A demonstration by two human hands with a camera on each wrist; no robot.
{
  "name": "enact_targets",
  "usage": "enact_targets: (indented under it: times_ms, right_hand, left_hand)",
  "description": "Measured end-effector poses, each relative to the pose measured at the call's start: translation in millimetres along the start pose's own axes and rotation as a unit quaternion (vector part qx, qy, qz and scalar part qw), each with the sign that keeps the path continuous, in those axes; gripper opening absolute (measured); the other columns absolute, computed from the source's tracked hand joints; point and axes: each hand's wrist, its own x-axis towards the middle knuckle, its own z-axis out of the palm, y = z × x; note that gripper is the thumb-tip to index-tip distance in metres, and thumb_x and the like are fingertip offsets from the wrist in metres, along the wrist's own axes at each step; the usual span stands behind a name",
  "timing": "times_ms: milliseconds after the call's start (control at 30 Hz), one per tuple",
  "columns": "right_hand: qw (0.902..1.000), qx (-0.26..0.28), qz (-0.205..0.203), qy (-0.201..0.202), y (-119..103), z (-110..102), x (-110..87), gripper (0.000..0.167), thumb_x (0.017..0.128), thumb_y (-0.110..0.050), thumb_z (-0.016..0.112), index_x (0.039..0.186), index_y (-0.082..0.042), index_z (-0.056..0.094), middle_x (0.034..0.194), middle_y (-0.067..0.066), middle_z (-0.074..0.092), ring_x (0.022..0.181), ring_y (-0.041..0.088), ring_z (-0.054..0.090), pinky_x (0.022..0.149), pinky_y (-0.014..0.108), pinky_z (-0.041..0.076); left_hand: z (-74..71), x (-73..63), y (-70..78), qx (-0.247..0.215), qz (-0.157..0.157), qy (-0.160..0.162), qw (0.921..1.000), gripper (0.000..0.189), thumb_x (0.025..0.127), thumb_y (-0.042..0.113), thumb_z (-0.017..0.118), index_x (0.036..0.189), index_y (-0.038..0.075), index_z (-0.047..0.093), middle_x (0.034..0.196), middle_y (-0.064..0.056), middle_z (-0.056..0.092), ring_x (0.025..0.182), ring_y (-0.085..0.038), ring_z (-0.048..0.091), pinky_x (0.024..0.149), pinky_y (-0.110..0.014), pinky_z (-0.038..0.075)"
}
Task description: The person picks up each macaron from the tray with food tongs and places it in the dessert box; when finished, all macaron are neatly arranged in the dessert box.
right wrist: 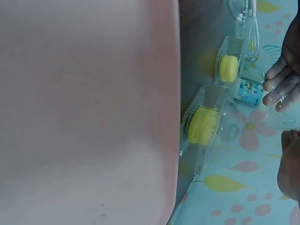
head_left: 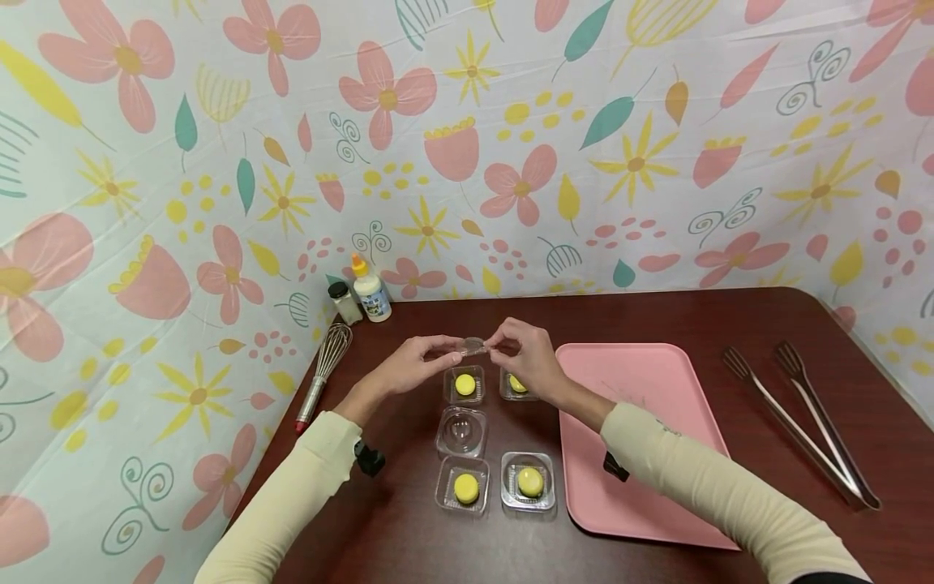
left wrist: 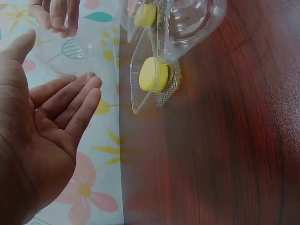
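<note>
Above the far pair of boxes, my left hand (head_left: 412, 365) and right hand (head_left: 529, 357) pinch opposite edges of a clear plastic lid (head_left: 474, 345). In the left wrist view the see-through lid (left wrist: 70, 52) spans between the hands, the left fingers fairly straight along its edge. Below them, a yellow macaron (head_left: 464, 384) sits in the far-left clear box. Another macaron (head_left: 517, 384) is partly hidden under my right hand. The near-left box holds a macaron (head_left: 467, 488), its domed lid (head_left: 461, 432) lying open behind it. A fourth macaron (head_left: 530, 482) stands in the near-right box.
A pink tray (head_left: 642, 454) lies right of the boxes, under my right forearm. Metal tongs (head_left: 810, 430) rest farther right. At the left edge lies a whisk (head_left: 324, 373); a glue bottle (head_left: 372, 292) and a black-capped jar (head_left: 344, 303) stand against the flowered cloth (head_left: 511, 122).
</note>
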Motion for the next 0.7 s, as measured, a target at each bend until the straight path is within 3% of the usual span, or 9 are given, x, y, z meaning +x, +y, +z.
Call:
enact_targets:
  times_ms: [100, 200, 367, 533, 700]
  right_hand:
    - [0.9999, 0.003, -0.009, -0.011, 1.0, -0.1, -0.7, 0.021, 0.085, 0.018, 0.077, 0.095, -0.001, 0.077, 0.098, 0.006, 0.072, 0.096, 0.025, 0.073, 0.088, 0.035, 0.062]
    - [0.9989, -0.007, 0.0, -0.047, 2.1, -0.6, -1.2, 0.032, 0.085, 0.013, 0.082, 0.113, 0.0, 0.075, 0.117, 0.009, 0.072, 0.112, 0.029, 0.071, 0.094, 0.039, 0.061]
    - [0.9895, -0.002, 0.075, -0.124, 2.5, -1.9, -1.9, 0.069, 0.084, -0.004, 0.091, 0.146, -0.004, 0.061, 0.15, 0.016, 0.058, 0.134, 0.041, 0.06, 0.09, 0.046, 0.062]
    - [0.9761, 0.037, 0.14, -0.162, -0.6, -4.2, -0.3, 0.07, 0.088, -0.009, 0.089, 0.15, 0.0, 0.057, 0.151, 0.021, 0.058, 0.136, 0.042, 0.058, 0.096, 0.057, 0.058]
    - [0.9712, 0.022, 0.148, -0.185, 4.4, -2.6, 2.7, 0.069, 0.086, -0.01, 0.09, 0.147, 0.002, 0.06, 0.146, 0.019, 0.063, 0.131, 0.04, 0.061, 0.097, 0.056, 0.058]
  left_hand:
    - [-0.2, 0.5, 0.2, -0.011, 0.002, -0.01, 0.9999, 0.052, 0.106, 0.037, 0.067, 0.149, 0.01, 0.062, 0.136, -0.003, 0.07, 0.123, -0.018, 0.067, 0.102, -0.041, 0.056]
    - [0.1, 0.6, -0.2, -0.009, 0.011, -0.011, 0.9998, 0.057, 0.103, 0.036, 0.072, 0.151, 0.009, 0.059, 0.138, -0.003, 0.069, 0.126, -0.02, 0.066, 0.104, -0.045, 0.055]
    - [0.6, -1.5, -2.5, 0.003, 0.021, 0.001, 0.9998, 0.067, 0.098, 0.036, 0.079, 0.153, 0.007, 0.055, 0.141, -0.003, 0.068, 0.13, -0.023, 0.063, 0.109, -0.053, 0.051]
    - [0.7, -3.8, -3.8, 0.014, 0.028, 0.017, 0.9994, 0.07, 0.093, 0.031, 0.085, 0.153, 0.013, 0.055, 0.14, -0.002, 0.067, 0.13, -0.021, 0.063, 0.111, -0.049, 0.05]
    - [1.0, -6.8, -7.1, 0.027, 0.027, 0.023, 0.999, 0.072, 0.09, 0.026, 0.088, 0.153, 0.016, 0.056, 0.14, -0.002, 0.067, 0.131, -0.02, 0.062, 0.112, -0.046, 0.049]
